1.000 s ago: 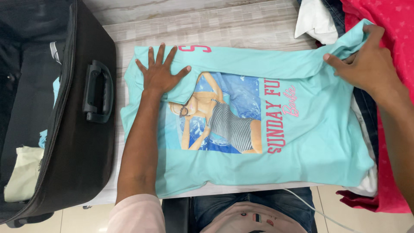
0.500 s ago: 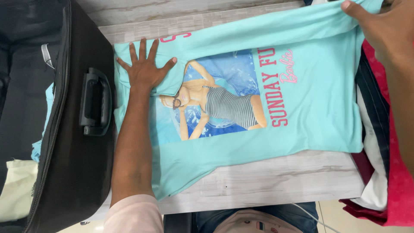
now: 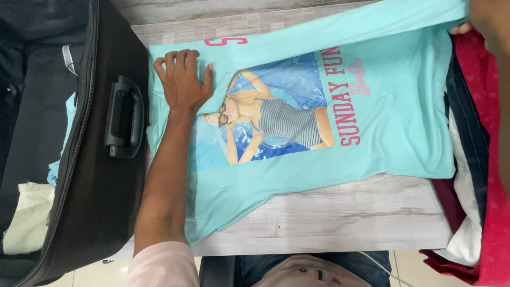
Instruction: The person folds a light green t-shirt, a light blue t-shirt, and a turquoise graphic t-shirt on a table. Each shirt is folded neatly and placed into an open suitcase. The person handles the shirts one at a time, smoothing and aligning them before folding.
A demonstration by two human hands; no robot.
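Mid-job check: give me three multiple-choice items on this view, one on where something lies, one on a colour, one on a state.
1. Where does the black suitcase lie relative to the turquoise T-shirt?
A. At the picture's left
B. At the picture's right
C. On top of it

2. What colour is the topmost garment in the clothes pile at the right edge?
A. Yellow
B. Red
C. Green

3. What is the left hand doing?
A. Gripping the suitcase handle
B. Hanging in the air
C. Pressing on the shirt's folded part

Answers:
1 A: the suitcase sits beside the shirt's left end on the wooden table.
2 B: red fabric covers the pile.
3 C: the palm rests on the shirt; the right hand holds its far end at the top right corner.
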